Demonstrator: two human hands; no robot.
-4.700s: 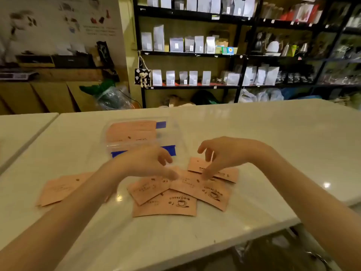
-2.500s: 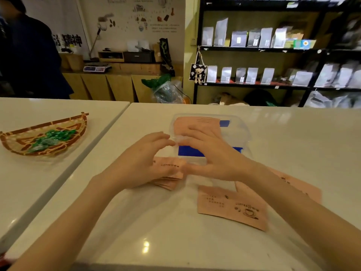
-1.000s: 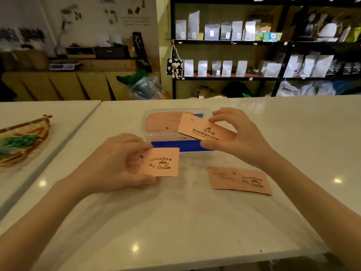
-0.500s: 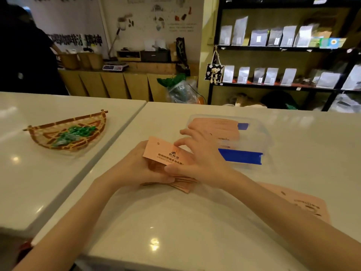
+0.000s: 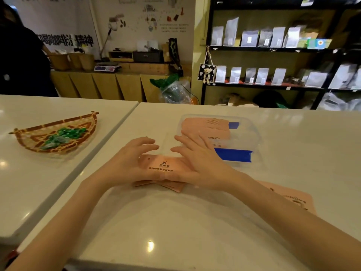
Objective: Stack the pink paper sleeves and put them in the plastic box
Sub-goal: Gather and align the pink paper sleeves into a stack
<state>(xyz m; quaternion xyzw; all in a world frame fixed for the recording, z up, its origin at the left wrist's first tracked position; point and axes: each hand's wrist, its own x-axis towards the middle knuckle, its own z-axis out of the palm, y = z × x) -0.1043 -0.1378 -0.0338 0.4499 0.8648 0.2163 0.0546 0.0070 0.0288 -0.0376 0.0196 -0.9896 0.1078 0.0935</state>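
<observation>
— Head view: pink paper sleeves [image 5: 162, 167] stacked on counter [image 5: 175, 231], just before plastic box [image 5: 252, 133]; pinched between left hand [image 5: 129, 161] and right hand [image 5: 197, 163], fingers spread.

— Probably light, thin, slippery, easily bent. Best gripped at both short ends, squared first.

Bare forearms, unadorned hands [image 5: 162, 163]
</observation>
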